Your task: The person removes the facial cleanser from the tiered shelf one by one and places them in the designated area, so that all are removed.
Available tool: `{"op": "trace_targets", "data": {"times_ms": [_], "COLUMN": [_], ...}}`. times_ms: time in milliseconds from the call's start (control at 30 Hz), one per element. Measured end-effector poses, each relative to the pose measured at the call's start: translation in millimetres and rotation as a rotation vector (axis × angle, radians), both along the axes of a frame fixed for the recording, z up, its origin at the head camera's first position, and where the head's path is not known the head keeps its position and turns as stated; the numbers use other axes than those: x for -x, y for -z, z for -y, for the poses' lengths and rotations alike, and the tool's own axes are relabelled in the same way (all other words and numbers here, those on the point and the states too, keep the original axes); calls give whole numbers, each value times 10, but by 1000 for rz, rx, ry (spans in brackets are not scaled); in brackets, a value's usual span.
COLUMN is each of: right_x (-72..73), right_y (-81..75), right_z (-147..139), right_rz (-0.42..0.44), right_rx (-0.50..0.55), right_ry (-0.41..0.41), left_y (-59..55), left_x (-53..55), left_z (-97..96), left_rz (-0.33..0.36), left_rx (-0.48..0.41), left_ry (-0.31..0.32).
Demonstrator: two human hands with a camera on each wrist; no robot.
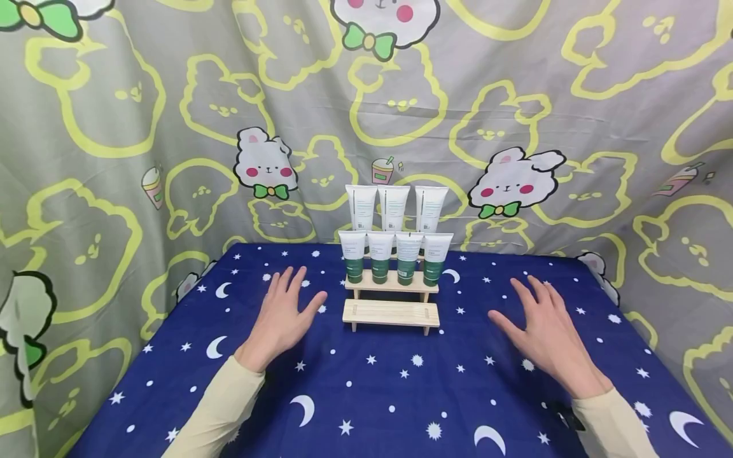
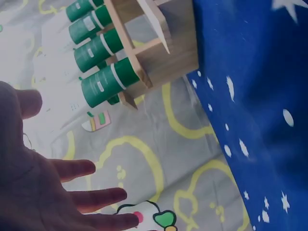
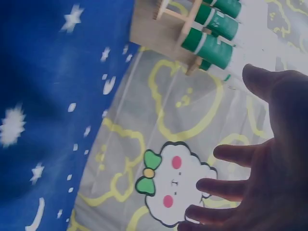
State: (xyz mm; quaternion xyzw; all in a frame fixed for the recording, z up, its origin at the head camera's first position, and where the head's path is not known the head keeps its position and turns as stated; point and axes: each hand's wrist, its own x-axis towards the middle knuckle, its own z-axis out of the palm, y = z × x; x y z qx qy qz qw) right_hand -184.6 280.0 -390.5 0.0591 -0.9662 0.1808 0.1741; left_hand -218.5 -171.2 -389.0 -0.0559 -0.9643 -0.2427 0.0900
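My left hand (image 1: 280, 318) hovers over the cloth left of a small wooden tiered rack (image 1: 391, 313), its fingers spread and holding nothing. On the other side my right hand (image 1: 546, 334) is likewise spread, apart from the rack. Several white squeeze tubes with green caps stand cap-down on the rack's middle tier, among them a leftmost tube (image 1: 352, 256) and a rightmost tube (image 1: 438, 257). Behind them, three taller white tubes (image 1: 431, 208) stand on the back tier, their lower parts hidden. The front tier is bare. Both wrist views show green caps (image 2: 109, 83) beyond the thumbs.
A dark blue cloth (image 1: 366, 407) with white moons and stars covers the table. Behind and at both sides hangs a grey curtain (image 1: 321, 108) with yellow outlines and white rabbit faces. A small dark object (image 1: 564, 415) shows at the right wrist.
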Motion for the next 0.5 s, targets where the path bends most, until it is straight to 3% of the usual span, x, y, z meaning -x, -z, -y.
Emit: {"op": "trace_targets", "data": {"times_ms": [300,500], "right_x": [99,254], "right_y": [-263,-413], "right_z": [62,195], "right_rz": [-37,-57], "right_rx": [123,179], "right_ry": [-53,-57], "left_y": [-21,-35], "left_x": [131,189], "left_z": [-147,-192], "left_rz": [40,50], "left_rx": [-65,-113], "left_ry": [43,67]}}
